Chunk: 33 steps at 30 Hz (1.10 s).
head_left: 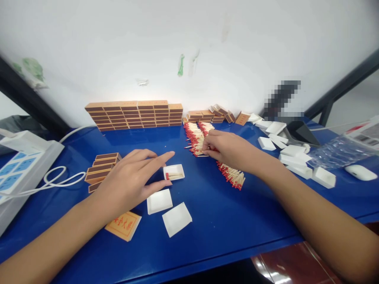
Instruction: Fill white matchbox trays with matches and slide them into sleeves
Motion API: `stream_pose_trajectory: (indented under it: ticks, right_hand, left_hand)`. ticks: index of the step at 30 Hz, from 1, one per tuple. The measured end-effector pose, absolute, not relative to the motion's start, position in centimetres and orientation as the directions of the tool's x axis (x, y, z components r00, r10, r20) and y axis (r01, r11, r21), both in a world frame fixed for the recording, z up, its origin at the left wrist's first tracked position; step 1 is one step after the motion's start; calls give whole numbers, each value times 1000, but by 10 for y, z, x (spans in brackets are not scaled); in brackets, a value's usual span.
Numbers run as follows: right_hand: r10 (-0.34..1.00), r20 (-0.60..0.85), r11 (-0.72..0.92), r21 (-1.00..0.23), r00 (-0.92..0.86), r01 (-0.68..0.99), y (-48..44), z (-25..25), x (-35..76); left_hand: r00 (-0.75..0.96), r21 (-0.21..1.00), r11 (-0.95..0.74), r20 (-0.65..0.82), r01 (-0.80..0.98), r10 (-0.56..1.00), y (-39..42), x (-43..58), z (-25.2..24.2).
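l grip (pixel 130 177), r grip (pixel 232 150) & forearms (pixel 310 213) are bare.

**Red 安全火柴 on an orange matchbox**

The orange matchbox (pixel 126 227) lying flat near the front of the blue table (pixel 225 232) bears one line of large red Chinese characters inside a printed border. The line seems to read 安全火柴 ("safety matches"), though its first character sits at the edge of what shows and is the least certain.

Further back, against the wall (pixel 251 59), a tilted matchbox (pixel 242 118) also carries red characters, too small to read. At the far right, a white package (pixel 365 136) has a black-striped barcode (pixel 368 139) and a patch of red print, blurred beyond reading.
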State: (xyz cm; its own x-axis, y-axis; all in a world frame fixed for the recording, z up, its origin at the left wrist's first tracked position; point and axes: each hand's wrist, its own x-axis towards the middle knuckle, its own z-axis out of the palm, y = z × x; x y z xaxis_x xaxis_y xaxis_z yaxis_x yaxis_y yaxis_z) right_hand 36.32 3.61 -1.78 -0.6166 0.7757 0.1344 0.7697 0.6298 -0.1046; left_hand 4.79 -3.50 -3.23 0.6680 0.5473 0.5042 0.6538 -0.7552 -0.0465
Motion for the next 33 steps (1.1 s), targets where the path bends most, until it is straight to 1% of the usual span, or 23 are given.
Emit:
stream_pose_trajectory:
  ticks: [2,4,8,10,13,18,24,27,30,33]
  right_hand:
    - [770,153,636,-115,-619,763,34,-15,363]
    - [762,165,646,-150,-626,748,30,-12,361]
    - [742,129,666,-255,-658,701,25,-9,358]
    - [739,106,664,-280,-665,693,25,-9,356]
    - [747,84,654,-276,-660,705,25,-11,355]
    - [789,35,604,-223,-613,765,27,-11,357]
    - [787,-34,597,-208,-615,775,26,-11,357]
    - [767,15,621,-268,-642,736,21,-9,351]
    - [732,139,668,-335,-667,664,10,-7,340]
    - [711,200,699,-309,-674,645,-4,-8,325]
  left_hand:
    - [667,-48,-755,508,654,545,-35,48,-32]
    - [667,-52,-754,510,655,544,-35,47,-33]
    - [667,-56,-752,508,657,545,-35,47,-33]
    - [667,-55,-753,509,656,544,-35,48,-33]
    - [670,-56,-755,508,653,541,-35,48,-33]
    - [668,-53,-752,504,657,548,-35,47,-32]
    - [665,-45,-753,505,657,550,-35,47,-33]
    - [666,-40,-757,508,652,546,-35,48,-32]
    - [663,-43,-751,506,658,552,-36,50,-31]
    - [666,-54,-753,512,656,543,-37,52,-31]
